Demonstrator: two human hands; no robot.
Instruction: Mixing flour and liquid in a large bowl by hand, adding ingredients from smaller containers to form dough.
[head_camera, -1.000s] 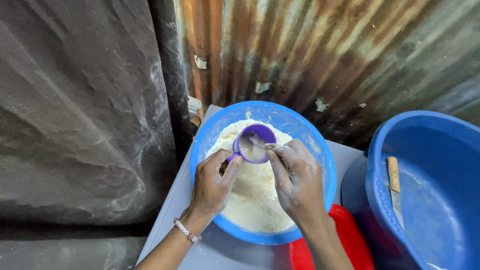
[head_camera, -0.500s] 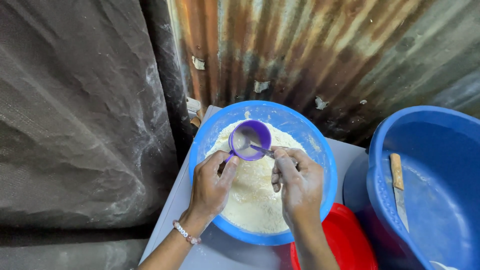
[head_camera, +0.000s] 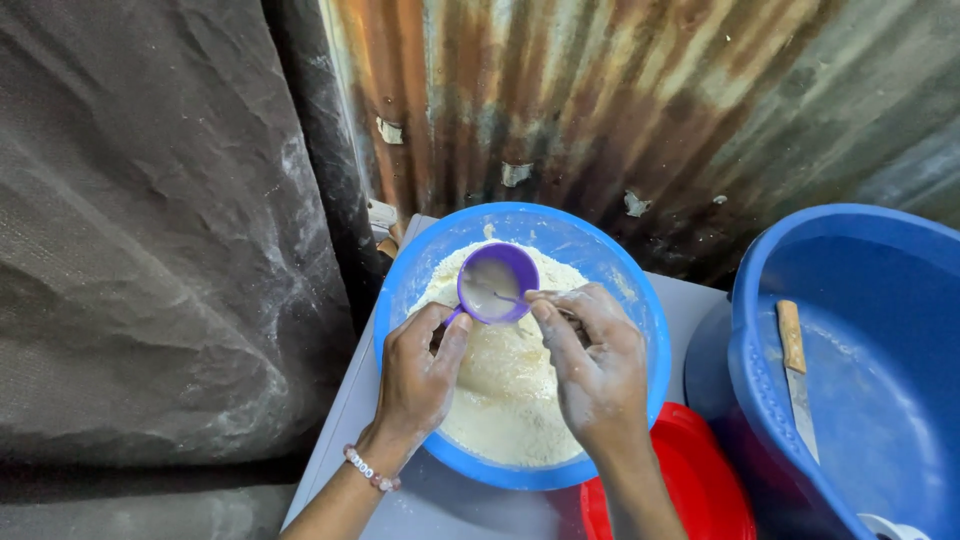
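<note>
At centre left the left hand pinches the handle of the purple cup, held tilted over the flour in the blue bowl; beside it the right hand, fingers curled, grips a spoon reaching into the cup; since half a second ago it has slid back toward the cup, so the stirring goes on. The bowl rests on a grey table at centre bottom; a black tarp fills the left, rusty sheeting the top; lower right sit a red lid and a blue tub holding a knife.
</note>
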